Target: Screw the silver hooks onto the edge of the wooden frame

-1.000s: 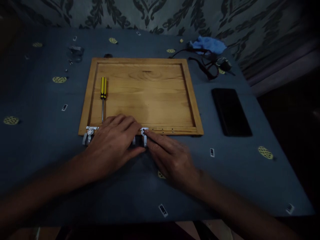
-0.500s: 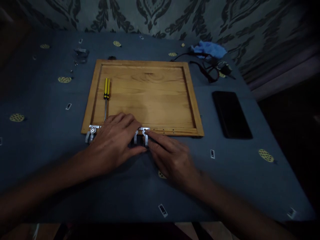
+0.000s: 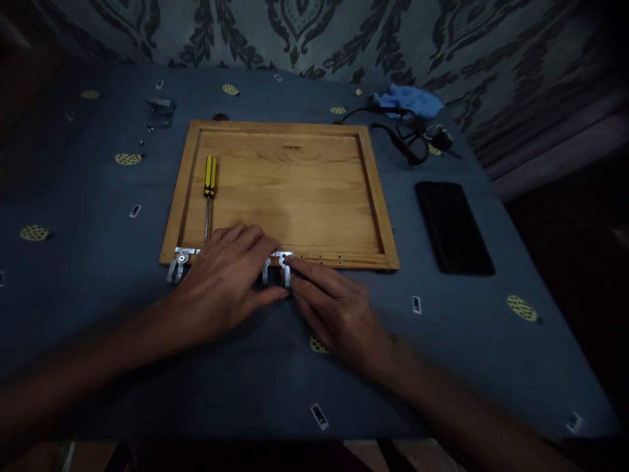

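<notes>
A shallow framed wooden board [image 3: 285, 190] lies on the table with a silvery metal hook rack [image 3: 183, 257] along its near edge. A screw head shows at the rack's left end. My left hand [image 3: 228, 278] is closed over the middle of the rack, thumb on the near side, hiding most of it. At the rack's right end, the fingers of my right hand [image 3: 339, 308] pinch the last hook [image 3: 285, 269]. Inside the frame rests a screwdriver [image 3: 209, 180] with a yellow and black handle, its tip close to my left knuckles.
Right of the board lies a black phone-like slab [image 3: 455, 227]. Behind it are dark glasses [image 3: 410, 147], keys [image 3: 439, 136] and a blue cloth [image 3: 409, 100]. A small clear plastic bag [image 3: 161, 109] and tiny metal pieces [image 3: 149, 128] sit at the back left.
Both hands keep their hold on the rack in the same place. Only the view has shifted very slightly.
</notes>
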The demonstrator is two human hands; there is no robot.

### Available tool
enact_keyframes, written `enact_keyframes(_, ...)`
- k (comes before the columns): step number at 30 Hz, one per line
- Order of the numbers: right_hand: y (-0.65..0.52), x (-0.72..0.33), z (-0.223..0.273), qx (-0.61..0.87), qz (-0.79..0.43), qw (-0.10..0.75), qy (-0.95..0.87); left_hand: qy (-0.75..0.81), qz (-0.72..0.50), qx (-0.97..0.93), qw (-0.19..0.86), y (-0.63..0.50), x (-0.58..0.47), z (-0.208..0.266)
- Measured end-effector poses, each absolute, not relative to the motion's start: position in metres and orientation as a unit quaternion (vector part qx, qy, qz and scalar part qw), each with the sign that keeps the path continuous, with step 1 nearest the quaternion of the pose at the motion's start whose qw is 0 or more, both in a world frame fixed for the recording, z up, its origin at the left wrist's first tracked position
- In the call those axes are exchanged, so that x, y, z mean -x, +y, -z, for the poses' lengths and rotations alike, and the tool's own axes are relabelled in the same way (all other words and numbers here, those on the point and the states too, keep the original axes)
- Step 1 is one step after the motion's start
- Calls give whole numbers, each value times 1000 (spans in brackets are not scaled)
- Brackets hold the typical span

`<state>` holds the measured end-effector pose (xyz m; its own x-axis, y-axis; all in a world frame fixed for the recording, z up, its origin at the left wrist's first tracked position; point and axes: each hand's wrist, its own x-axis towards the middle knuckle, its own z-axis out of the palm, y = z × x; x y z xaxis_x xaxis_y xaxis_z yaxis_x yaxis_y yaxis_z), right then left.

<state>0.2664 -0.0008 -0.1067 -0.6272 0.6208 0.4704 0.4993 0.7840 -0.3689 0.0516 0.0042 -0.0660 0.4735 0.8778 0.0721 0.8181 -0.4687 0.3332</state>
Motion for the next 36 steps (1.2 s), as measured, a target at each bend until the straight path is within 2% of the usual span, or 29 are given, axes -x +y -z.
enact_keyframes(14,1,-272,108,317,-145,336,-875,493,-109,-854,126,4,-54,63)
enact_keyframes(36,0,-271,107,312,-117,317,-888,494,-106,-856,112,2,-54,63)
